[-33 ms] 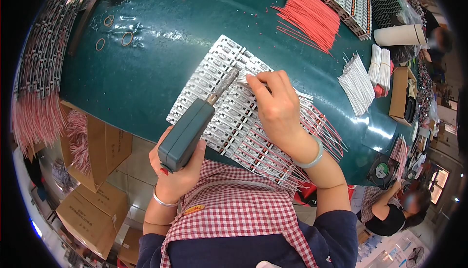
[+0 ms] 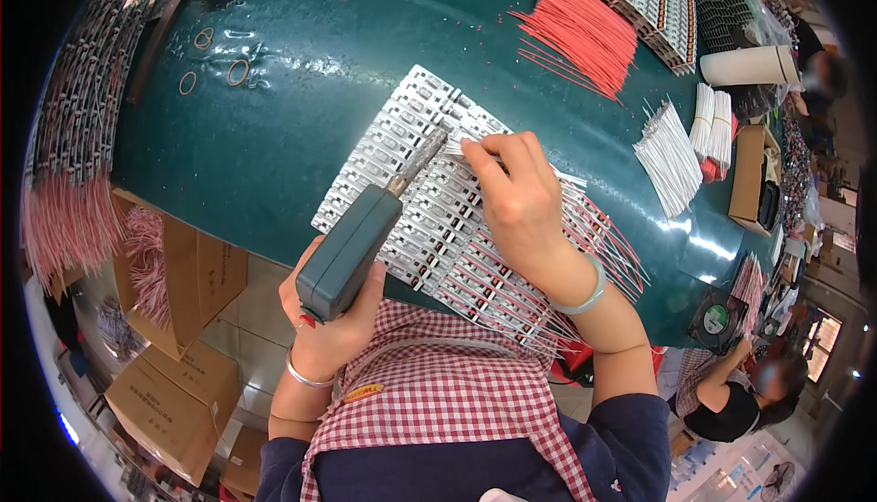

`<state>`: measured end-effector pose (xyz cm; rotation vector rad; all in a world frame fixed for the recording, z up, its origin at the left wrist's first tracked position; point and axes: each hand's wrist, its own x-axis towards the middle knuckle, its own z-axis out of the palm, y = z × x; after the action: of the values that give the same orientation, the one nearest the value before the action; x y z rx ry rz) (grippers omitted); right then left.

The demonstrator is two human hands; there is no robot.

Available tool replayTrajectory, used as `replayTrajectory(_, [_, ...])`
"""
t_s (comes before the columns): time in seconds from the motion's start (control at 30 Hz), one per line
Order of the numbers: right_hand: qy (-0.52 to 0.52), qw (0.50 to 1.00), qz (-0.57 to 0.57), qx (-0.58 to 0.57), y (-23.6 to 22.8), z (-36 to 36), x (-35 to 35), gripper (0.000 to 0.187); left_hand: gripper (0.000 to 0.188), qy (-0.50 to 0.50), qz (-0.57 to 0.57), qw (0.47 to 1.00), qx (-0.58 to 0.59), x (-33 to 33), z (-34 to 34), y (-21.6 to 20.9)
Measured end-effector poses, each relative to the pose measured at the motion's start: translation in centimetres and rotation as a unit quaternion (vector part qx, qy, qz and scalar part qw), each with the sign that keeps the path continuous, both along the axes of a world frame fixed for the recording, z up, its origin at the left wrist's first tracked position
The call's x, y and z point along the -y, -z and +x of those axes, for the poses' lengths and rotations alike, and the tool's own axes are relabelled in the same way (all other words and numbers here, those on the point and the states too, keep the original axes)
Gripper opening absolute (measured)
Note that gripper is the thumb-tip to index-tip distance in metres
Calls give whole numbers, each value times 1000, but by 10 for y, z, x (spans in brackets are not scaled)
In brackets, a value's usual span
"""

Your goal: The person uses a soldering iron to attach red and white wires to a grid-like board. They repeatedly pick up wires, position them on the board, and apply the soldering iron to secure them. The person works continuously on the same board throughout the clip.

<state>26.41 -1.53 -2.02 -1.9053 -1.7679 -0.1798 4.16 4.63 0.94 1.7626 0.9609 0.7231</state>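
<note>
My left hand [image 2: 333,324] is wrapped round a dark green soldering gun [image 2: 345,244]. Its metal tip [image 2: 427,153] points up and right onto a panel of white parts [image 2: 434,205], laid out in rows on the table. Beside that tip, my right hand [image 2: 521,191] pinches the ends of thin white wires [image 2: 457,144] over the upper part of the panel. Red and white wires [image 2: 512,296] trail from the panel's lower rows, some running out beneath my right wrist. My fingertips partly cover the spot where the white wires meet the parts.
On the green table [image 2: 301,9] lie a pile of red wires [image 2: 585,36] and a bundle of white wires [image 2: 670,159]. Stacked panels [image 2: 639,0] stand at the far right. Rubber bands [image 2: 238,73] lie left. Cardboard boxes [image 2: 174,411] sit lower left; a co-worker [image 2: 740,392] sits right.
</note>
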Motion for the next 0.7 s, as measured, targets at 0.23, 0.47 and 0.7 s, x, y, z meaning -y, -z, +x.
replayTrajectory(0.23, [3, 1000, -1, 3, 0, 0, -1, 33, 18, 6, 15, 1000, 16, 0, 1, 4])
replayTrajectory(0.47, [2, 1000, 0, 7, 2, 0, -1, 31, 16, 2, -26, 1000, 2, 1, 4, 2])
replayTrajectory(0.7, [1, 1000, 2, 5, 2, 0, -2, 30, 16, -1, 9, 1000, -8, 0, 0, 4])
